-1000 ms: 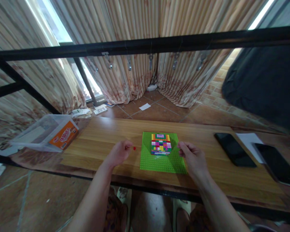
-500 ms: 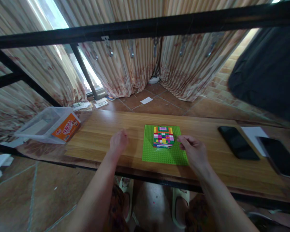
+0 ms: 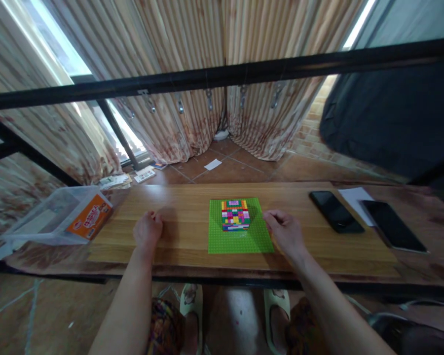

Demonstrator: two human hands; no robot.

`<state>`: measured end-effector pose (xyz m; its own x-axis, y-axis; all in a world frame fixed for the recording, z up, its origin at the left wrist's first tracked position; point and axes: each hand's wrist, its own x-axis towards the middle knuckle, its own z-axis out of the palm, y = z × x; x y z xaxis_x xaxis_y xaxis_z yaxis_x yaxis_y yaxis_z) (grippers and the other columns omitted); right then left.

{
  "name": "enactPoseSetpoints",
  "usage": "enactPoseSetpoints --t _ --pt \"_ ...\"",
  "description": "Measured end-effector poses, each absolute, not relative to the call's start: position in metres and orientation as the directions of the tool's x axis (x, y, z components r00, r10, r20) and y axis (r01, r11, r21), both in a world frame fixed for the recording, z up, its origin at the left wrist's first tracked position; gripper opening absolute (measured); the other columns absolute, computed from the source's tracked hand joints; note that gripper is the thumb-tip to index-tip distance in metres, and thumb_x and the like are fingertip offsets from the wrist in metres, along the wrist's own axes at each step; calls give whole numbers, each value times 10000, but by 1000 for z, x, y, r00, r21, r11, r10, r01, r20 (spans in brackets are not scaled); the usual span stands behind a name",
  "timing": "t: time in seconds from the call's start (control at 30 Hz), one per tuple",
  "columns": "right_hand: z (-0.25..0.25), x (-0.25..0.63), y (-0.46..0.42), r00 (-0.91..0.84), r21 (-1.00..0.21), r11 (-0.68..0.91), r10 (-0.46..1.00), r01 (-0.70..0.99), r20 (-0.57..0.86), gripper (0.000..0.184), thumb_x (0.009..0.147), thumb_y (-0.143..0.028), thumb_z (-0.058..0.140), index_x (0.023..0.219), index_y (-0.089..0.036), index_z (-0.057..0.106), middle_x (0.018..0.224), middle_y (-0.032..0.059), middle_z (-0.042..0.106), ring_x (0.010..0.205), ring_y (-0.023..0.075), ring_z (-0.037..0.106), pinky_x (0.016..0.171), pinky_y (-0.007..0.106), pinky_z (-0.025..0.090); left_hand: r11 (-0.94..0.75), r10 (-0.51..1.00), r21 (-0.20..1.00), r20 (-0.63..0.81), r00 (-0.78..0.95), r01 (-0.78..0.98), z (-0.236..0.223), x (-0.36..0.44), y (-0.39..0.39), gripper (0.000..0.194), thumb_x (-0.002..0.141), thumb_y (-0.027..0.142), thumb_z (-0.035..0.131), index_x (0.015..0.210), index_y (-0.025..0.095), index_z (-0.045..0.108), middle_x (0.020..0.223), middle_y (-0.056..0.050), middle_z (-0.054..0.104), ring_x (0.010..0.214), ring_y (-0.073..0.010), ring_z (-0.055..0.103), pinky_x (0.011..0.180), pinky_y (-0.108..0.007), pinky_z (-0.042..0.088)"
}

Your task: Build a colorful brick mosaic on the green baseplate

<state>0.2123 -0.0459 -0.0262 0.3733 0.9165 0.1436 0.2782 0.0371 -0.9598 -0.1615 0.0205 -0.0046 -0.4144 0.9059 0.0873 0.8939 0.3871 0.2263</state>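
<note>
A block-shaped build of multicoloured toy bricks (image 3: 236, 217) stands on a green baseplate (image 3: 222, 242), toward its back edge. My left hand (image 3: 148, 229) rests on the wooden board to the left of the baseplate, fingers curled into a loose fist. Whether anything is inside it is hidden. At the baseplate's right edge is my right hand (image 3: 284, 229), its thumb and fingers pinched together, apart from the bricks. Nothing can be made out between those fingertips.
On the left stands a clear plastic box (image 3: 55, 217) with an orange label. To the right lie a black phone (image 3: 336, 212), a white paper (image 3: 356, 203) and a second dark phone (image 3: 394, 226). A black metal bar (image 3: 222, 76) crosses above the table (image 3: 185, 202).
My left hand has drawn away leftward from the baseplate. The small red piece that was beside its fingers is out of sight. My right hand stays near the baseplate's right edge; the view has shifted.
</note>
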Motion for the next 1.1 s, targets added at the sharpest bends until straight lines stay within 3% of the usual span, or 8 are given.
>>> enactPoseSetpoints --t 0.13,0.3,0.37,0.6,0.8,0.97,1.1 --pt "-35 212 -49 383 -939 21 910 344 161 396 821 -525 574 809 -174 758 782 60 752 737 213 659 697 306 469 350 900 351 131 -416 869 2 -140 6 467 959 354 439 1311 97 606 1054 -199 756 1039 -340 699 895 -429 516" --pt "-54 210 -65 359 -929 25 918 368 167 402 811 -505 533 785 -171 754 770 82 758 739 238 685 690 328 501 177 949 467 151 -276 866 -2 -112 -37 353 950 315 450 1175 140 657 924 -138 753 949 -289 724 833 -372 538" --pt "-60 211 -72 355 -921 17 920 389 167 353 798 -461 546 789 -176 755 785 87 763 763 245 698 717 338 517 97 969 519 147 -200 849 -10 -103 -65 307 946 291 441 1092 158 675 991 -137 750 990 -278 717 874 -379 541" --pt "-66 212 -100 318 -861 17 925 509 206 193 782 -246 555 790 -208 744 876 85 744 864 243 706 822 345 545 -108 993 687 41 110 719 -46 -68 -176 326 906 279 455 1151 256 670 1106 -93 726 1032 -230 695 939 -343 549" --pt "-66 200 -132 243 -772 78 925 631 292 187 722 -109 565 733 -209 723 968 113 699 954 277 683 942 395 535 -170 927 640 -153 341 749 -42 -43 -234 312 813 173 514 1064 238 688 1069 -76 723 972 -216 675 908 -336 530" --pt "-67 204 -161 174 -703 124 926 700 336 265 717 -85 598 874 -219 763 1109 132 682 1083 295 659 1031 401 502 -226 835 481 -352 422 847 -52 -31 -264 315 771 167 565 1035 251 715 1113 -59 743 1020 -224 680 918 -329 526" --pt "-74 227 -190 112 -660 102 955 744 275 267 799 -146 570 976 -184 766 1276 142 627 1195 273 624 1078 362 459 -308 749 415 -449 487 856 -66 -21 -304 388 805 226 573 1166 247 716 1175 -93 742 1121 -269 675 977 -373 526"
